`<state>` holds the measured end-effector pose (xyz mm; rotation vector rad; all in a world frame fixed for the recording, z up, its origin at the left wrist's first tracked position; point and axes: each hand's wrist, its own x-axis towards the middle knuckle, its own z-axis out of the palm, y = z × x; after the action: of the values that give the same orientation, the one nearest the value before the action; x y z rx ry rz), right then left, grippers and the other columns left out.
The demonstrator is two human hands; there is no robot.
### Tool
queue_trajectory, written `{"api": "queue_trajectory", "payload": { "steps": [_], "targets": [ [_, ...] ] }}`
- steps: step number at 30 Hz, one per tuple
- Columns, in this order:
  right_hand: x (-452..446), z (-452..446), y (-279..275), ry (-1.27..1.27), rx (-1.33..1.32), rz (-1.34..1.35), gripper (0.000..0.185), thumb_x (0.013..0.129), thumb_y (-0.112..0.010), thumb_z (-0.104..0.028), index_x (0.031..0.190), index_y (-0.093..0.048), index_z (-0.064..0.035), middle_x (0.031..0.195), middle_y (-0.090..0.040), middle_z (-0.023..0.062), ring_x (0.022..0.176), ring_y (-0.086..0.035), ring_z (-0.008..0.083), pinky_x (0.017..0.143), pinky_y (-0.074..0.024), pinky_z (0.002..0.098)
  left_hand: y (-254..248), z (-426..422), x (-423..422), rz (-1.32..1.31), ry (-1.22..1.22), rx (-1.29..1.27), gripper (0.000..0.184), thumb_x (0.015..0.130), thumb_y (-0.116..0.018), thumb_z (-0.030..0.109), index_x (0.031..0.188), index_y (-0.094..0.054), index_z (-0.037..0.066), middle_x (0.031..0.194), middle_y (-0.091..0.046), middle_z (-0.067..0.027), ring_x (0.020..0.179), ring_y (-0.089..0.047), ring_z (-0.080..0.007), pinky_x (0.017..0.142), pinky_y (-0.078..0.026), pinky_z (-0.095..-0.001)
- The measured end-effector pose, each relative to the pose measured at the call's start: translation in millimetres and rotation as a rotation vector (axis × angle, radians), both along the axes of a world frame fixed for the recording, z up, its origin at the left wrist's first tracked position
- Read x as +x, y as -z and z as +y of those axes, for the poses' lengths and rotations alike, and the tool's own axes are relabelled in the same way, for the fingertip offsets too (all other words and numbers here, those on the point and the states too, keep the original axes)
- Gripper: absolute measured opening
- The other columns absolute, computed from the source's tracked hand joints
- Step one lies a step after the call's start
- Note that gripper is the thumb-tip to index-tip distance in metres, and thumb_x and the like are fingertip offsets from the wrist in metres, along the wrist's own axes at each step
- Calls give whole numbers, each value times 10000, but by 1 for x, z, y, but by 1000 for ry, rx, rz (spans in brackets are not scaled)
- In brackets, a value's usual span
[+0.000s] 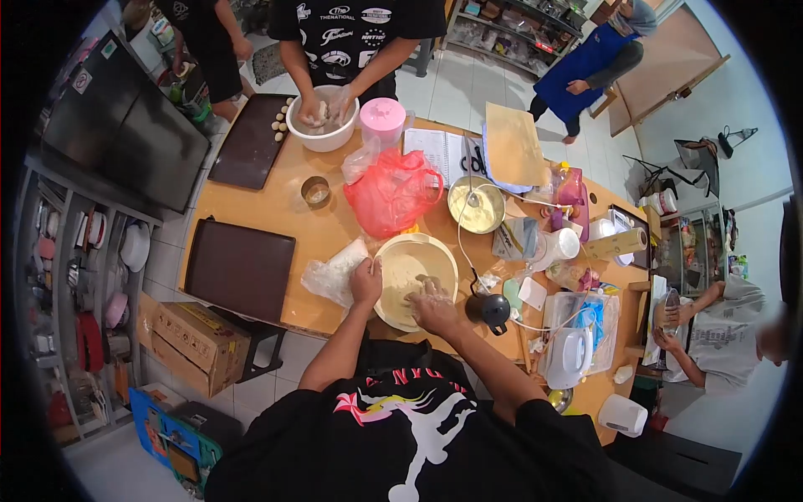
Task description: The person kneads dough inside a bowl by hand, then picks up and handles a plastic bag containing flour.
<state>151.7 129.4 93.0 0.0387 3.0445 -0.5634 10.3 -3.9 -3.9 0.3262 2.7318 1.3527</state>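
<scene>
A cream-coloured bowl [389, 308] stands at the near edge of the wooden table, with pale flour or dough inside. My right hand [433, 307] is in the bowl, its floury fingers spread over the contents. At the bowl's left rim, my left hand [366, 281] has its fingers curled; whether it grips the rim or the plastic bag beside it is hard to tell. That clear bag [336, 272] of white powder lies left of the bowl. Just behind the bowl sits a red plastic bag [391, 197]. A black-handled appliance [488, 309] stands to the right.
Across the table, a person's hands work dough in a white bowl [322, 140]. Dark trays [240, 269] lie at the left. A metal bowl [477, 206], a notebook [435, 149] and a white mixer [570, 358] are toward the right. Other people stand farther off.
</scene>
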Motion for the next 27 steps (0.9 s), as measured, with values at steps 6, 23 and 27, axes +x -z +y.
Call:
{"api": "queue_trajectory", "payload": {
  "steps": [6,23,27],
  "targets": [
    [21,2,1,76,4,-220,217,819,-551,-146,976,-672,-56,970,-608,221,900,-618,383,752,-521,463,-5,2,1,6,-22,-4,353,928,-580,280,708,-527,10,669,-555,-222,672,-548,-456,584,-394,-517],
    [-58,-4,54,515,-281,-598,346,827,-643,-269,939,-665,58,890,-681,238,850,-693,363,717,-568,442,-4,1,3,49,11,-34,349,940,-552,300,738,-543,16,682,-579,-222,684,-563,-457,610,-413,-527],
    [-71,-4,113,1107,-1133,-601,281,868,-598,-205,928,-616,69,818,-641,204,723,-680,324,562,-574,416,-8,1,3,30,24,-47,350,944,-544,294,734,-535,14,684,-583,-221,684,-565,-455,612,-412,-529]
  ]
}}
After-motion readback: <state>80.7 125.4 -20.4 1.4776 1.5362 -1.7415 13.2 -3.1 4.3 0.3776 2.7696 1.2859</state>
